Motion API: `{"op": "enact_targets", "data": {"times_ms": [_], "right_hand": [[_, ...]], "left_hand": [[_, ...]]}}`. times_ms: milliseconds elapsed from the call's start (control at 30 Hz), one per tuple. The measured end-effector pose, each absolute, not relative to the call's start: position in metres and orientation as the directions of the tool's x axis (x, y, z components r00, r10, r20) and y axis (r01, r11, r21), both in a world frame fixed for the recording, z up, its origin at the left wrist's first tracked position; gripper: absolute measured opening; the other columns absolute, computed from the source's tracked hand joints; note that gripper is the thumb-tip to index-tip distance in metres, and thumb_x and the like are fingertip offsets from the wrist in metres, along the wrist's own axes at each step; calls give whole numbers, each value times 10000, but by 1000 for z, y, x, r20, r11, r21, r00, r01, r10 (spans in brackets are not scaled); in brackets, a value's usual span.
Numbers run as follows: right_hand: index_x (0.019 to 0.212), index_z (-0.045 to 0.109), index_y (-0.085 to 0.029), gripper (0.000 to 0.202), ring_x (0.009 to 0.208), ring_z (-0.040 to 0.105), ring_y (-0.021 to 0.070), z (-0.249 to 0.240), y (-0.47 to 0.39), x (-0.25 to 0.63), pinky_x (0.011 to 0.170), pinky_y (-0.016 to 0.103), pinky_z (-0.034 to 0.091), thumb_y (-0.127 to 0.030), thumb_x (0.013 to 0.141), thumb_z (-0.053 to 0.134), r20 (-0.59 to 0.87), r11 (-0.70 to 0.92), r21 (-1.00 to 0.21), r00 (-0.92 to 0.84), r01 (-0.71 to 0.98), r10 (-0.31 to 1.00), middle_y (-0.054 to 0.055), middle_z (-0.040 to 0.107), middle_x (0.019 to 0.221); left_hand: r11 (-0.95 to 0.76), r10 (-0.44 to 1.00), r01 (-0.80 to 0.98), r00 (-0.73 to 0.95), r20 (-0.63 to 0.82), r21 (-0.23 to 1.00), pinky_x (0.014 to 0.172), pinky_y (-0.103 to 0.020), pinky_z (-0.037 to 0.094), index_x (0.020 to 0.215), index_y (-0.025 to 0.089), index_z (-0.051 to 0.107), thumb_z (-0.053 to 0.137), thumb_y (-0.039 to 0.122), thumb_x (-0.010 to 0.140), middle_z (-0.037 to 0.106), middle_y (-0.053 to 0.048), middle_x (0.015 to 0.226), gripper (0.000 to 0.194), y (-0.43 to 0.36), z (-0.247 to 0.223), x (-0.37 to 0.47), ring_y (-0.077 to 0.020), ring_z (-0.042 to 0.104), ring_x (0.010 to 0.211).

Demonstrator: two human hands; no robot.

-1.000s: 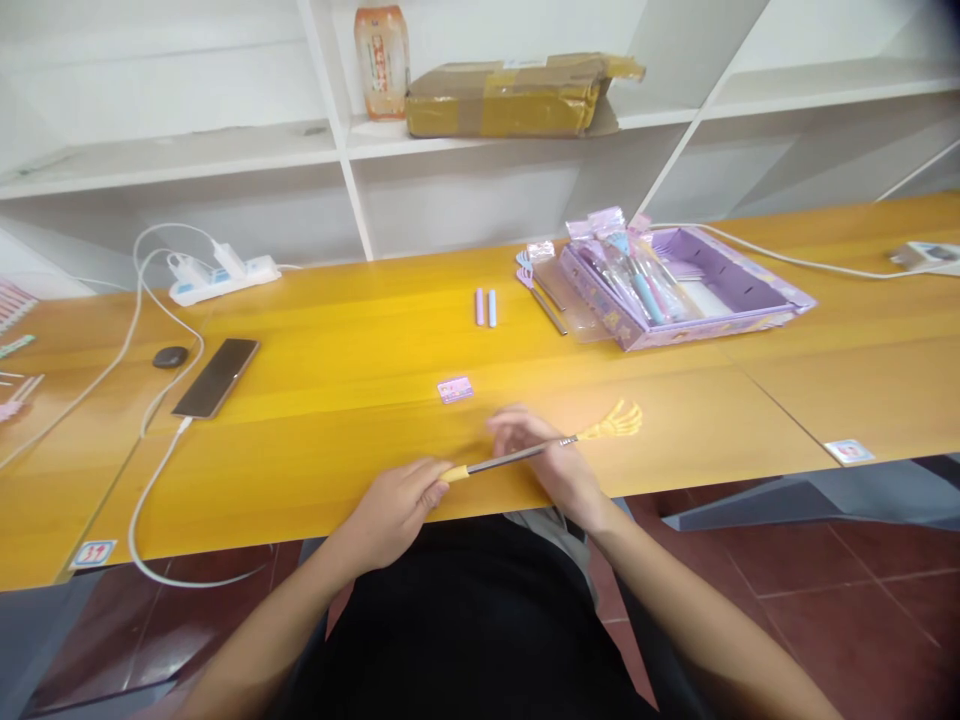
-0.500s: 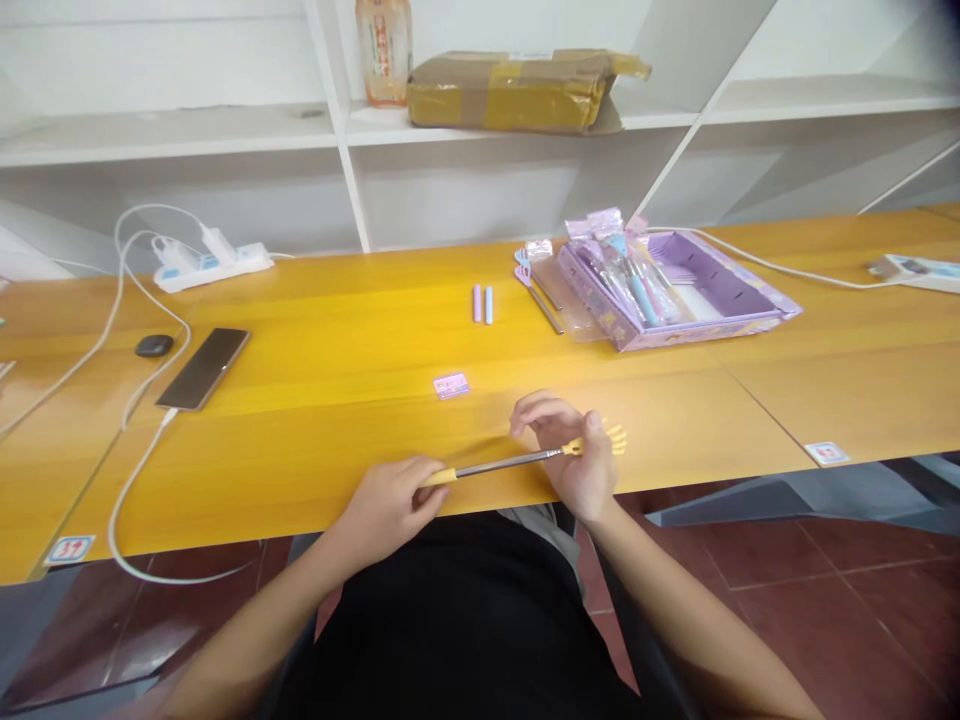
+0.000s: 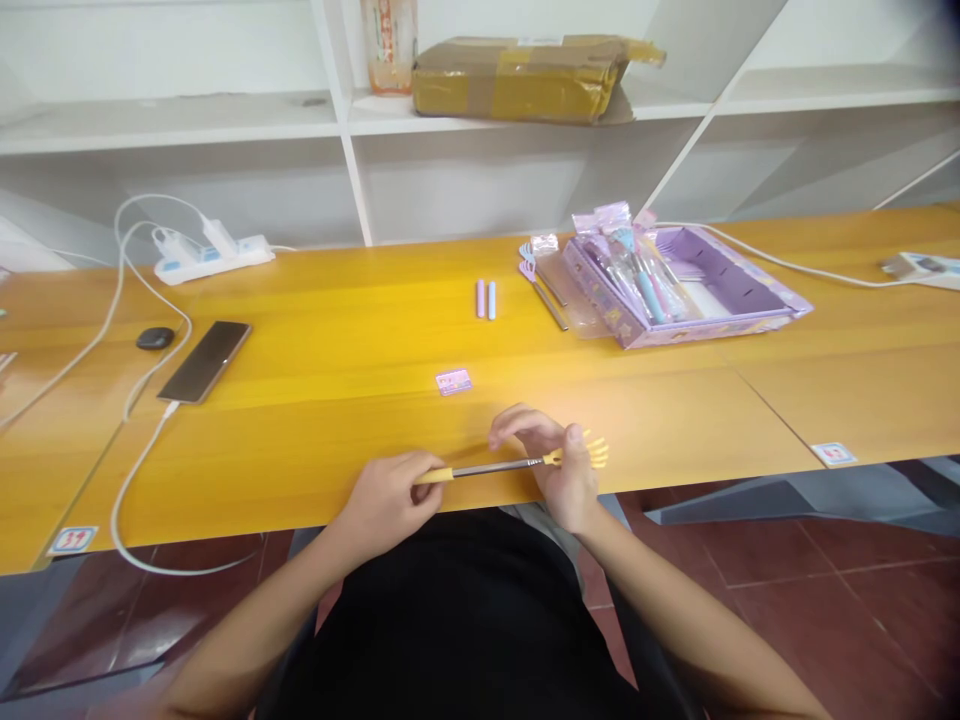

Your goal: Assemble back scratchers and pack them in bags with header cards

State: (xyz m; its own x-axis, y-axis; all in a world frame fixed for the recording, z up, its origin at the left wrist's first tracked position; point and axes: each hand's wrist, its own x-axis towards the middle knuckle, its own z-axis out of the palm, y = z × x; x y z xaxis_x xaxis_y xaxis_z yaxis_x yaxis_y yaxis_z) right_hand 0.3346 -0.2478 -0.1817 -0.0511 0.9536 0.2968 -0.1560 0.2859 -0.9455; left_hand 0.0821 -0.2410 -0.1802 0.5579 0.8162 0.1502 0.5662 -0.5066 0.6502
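A telescopic back scratcher [image 3: 491, 467] with a yellow handle, a metal rod and a yellow claw lies across both hands, above the table's front edge. My left hand [image 3: 394, 498] is closed round its yellow handle. The claw end is held by my right hand [image 3: 551, 465], the thumb over the neck and the other fingers curved, with the claw tips showing past it. Beyond the hands a small purple card [image 3: 454, 382] lies flat. Farther back are a pink handle [image 3: 481, 299], a blue handle [image 3: 492, 300] and two claw-ended rods [image 3: 546, 295].
A purple tray [image 3: 750, 325] of wrapped scratchers stands at the right. On the left are a phone [image 3: 205, 362] on a white cable, a black mouse-like object [image 3: 155, 338] and a power strip [image 3: 214, 260]. A taped box [image 3: 525, 80] and a bottle [image 3: 390, 45] sit on the shelf.
My right hand has moved left toward my left hand, and less of the metal rod shows between them. The view has shifted slightly.
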Motion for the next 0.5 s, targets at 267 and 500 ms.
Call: {"op": "enact_targets", "data": {"times_ms": [267, 500], "right_hand": [[1054, 766, -291, 741, 974, 665, 285, -186, -251, 328, 955, 479, 538, -718, 1118, 164, 293, 271, -947, -118, -175, 949, 96, 696, 1020], [1064, 762, -287, 764, 984, 670, 285, -185, -254, 320, 956, 471, 542, -734, 1110, 145, 291, 273, -950, -119, -152, 949, 93, 693, 1005]], "left_hand": [[-488, 831, 570, 534, 153, 661, 644, -255, 399, 972, 228, 703, 616, 172, 963, 616, 43, 713, 104, -242, -179, 84, -113, 564, 628], [-482, 835, 557, 526, 162, 676, 652, -262, 406, 970, 228, 701, 623, 159, 950, 632, 43, 721, 106, -243, -180, 83, -117, 576, 636]]}}
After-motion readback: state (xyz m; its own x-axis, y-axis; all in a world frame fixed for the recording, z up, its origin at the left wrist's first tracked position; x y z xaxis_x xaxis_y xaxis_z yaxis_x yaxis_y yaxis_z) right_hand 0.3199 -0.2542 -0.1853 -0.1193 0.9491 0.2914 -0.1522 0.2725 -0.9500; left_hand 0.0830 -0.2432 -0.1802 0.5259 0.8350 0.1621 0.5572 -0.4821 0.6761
